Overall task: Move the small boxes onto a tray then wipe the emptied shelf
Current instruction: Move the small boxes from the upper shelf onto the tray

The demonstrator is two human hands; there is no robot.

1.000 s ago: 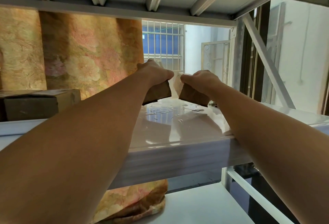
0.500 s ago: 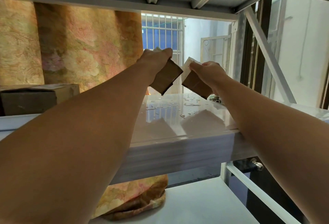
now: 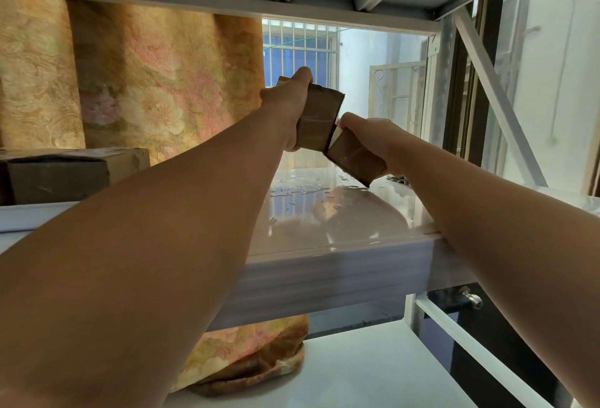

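Hovering over the wet shelf (image 3: 357,222), one box (image 3: 319,118) is gripped in the left hand (image 3: 289,99); a second box (image 3: 354,159) is gripped in the right hand (image 3: 373,136), presumably bound for the tray.

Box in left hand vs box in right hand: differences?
The left box, gripped by the left hand, is higher and nearly upright; the right box, in the right hand, is lower and tilted. The right box shows a pale face; the left box shows mainly brown. Both are small cardboard, held above the wet shelf.
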